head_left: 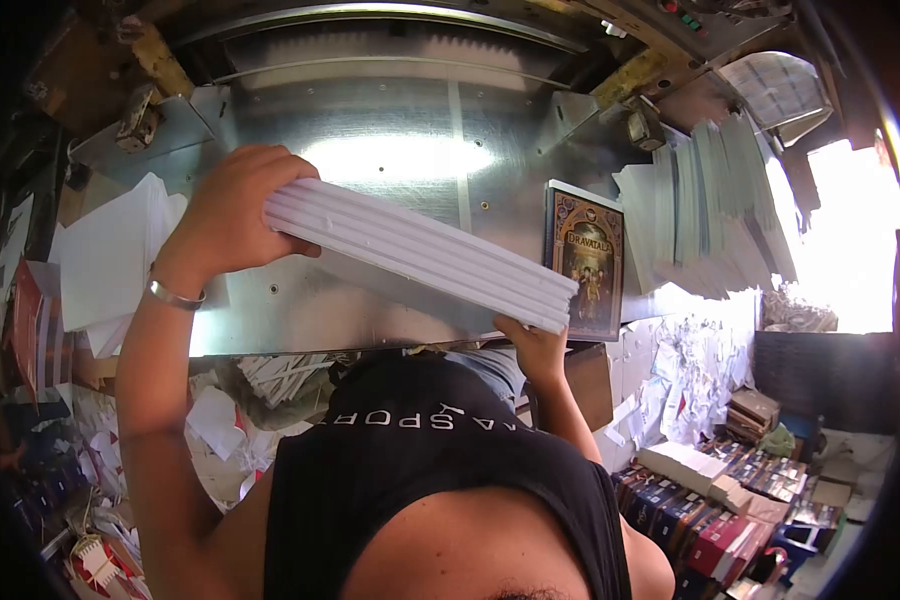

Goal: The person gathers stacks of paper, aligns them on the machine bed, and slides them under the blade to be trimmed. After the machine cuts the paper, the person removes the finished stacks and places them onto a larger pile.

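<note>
A thick stack of white paper blocks (420, 252) is held tilted above the metal table, its left end higher than its right. My left hand (245, 205) is closed around the left end, thumb below and fingers over the top. At the lower right end, my right hand (535, 348) grips the stack from underneath; part of its fingers is hidden behind the paper. Just beyond that end, a book with a dark, ornate cover (588, 262) lies on the table.
The shiny metal table (370, 130) belongs to a large machine. White paper stacks stand at the left (120, 255) and right (705, 210). Paper scraps (680, 370) hang at the right, above piles of books (690, 515) on the floor.
</note>
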`<state>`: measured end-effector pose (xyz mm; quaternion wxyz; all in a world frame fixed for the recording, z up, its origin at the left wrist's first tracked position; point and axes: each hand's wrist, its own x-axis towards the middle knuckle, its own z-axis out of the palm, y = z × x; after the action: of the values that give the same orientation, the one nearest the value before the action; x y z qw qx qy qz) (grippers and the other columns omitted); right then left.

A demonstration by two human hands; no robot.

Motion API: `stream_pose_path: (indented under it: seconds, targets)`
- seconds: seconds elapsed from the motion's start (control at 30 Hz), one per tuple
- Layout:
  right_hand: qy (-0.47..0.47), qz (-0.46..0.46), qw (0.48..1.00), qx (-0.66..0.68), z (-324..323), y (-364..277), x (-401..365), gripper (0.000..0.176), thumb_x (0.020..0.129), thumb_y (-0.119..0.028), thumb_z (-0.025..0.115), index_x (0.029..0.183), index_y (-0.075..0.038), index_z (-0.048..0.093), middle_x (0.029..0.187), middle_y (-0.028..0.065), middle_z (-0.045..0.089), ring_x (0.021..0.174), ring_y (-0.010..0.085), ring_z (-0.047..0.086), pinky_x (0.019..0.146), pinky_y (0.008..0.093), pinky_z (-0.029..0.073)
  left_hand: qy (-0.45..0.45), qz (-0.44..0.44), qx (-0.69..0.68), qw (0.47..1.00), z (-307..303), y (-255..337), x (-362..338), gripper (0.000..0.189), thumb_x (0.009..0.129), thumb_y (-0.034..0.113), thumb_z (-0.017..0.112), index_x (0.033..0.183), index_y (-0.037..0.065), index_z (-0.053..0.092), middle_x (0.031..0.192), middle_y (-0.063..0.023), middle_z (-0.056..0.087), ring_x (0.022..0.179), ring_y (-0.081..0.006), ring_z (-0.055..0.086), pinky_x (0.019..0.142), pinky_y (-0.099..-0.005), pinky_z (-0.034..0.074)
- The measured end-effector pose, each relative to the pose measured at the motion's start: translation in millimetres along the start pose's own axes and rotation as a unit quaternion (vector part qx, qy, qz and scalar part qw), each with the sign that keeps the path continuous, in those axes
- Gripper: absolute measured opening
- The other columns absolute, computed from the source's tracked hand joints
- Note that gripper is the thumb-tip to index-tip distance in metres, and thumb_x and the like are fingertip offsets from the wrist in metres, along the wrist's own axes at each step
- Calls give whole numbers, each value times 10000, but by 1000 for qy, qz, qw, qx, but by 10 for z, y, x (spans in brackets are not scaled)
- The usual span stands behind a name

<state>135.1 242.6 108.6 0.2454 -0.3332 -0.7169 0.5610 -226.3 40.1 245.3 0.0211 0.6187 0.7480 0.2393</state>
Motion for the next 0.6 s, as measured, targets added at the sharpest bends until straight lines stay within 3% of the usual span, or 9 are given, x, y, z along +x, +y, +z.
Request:
stream_pose_path:
  seconds: [0.2,0.3,0.4,0.47,0.5,0.53,0.57,0.6]
  targets:
    - [2,-25,1000,-18,94,137,31,412,773,23,852,1144,7,674,1092,87,737,1018,181,680,920,333,532,36,18,36,999,192,-148,-88,575,596,307,951,1075,136,683,1007,-44,673,1034,-294,634,976,-417,485]
    - [9,-19,999,-26,63,74,89,403,773,21,854,1136,8,680,1085,86,741,1010,181,685,920,332,533,30,53,66,996,173,-154,-118,600,561,282,968,1060,107,684,1058,-74,683,1041,-327,628,1014,-449,467]
    - [-8,-31,999,-30,20,87,96,401,768,18,854,1131,5,684,1068,83,745,987,176,689,895,325,540,9,6,59,998,199,-144,-255,721,575,306,968,1199,110,665,1178,-102,649,1133,-331,600,1065,-449,449]
    - [-12,-18,998,-62,20,16,47,381,770,23,842,1119,2,691,1068,83,747,983,171,689,884,323,542,165,-21,44,985,343,-78,-401,887,616,371,959,1351,92,549,1299,-128,584,1209,-324,564,1090,-452,429]
    - [-18,-13,997,-78,28,-8,34,371,771,26,836,1113,1,694,1068,82,747,981,169,689,879,323,544,243,-38,39,968,457,-15,-499,971,637,403,955,1427,83,490,1359,-142,552,1246,-321,546,1103,-453,419]
    - [-16,-29,997,-73,52,6,8,369,768,16,838,1109,1,697,1063,84,748,983,174,692,880,329,544,290,-148,-113,939,666,96,-625,1039,664,400,950,1477,77,389,1404,-162,489,1291,-320,503,1115,-466,409]
    - [-13,-44,997,-67,68,47,-51,367,765,7,839,1104,1,700,1058,86,749,986,180,694,881,335,545,327,-250,-262,873,955,280,-754,1113,691,396,946,1528,71,288,1449,-182,426,1335,-319,459,1127,-480,399]
    - [-8,-60,996,-60,87,109,-98,365,761,-2,840,1100,0,703,1054,88,749,988,185,696,882,341,545,354,-337,-401,775,1127,469,-793,1190,718,392,941,1578,64,187,1493,-201,363,1380,-318,416,1140,-493,389]
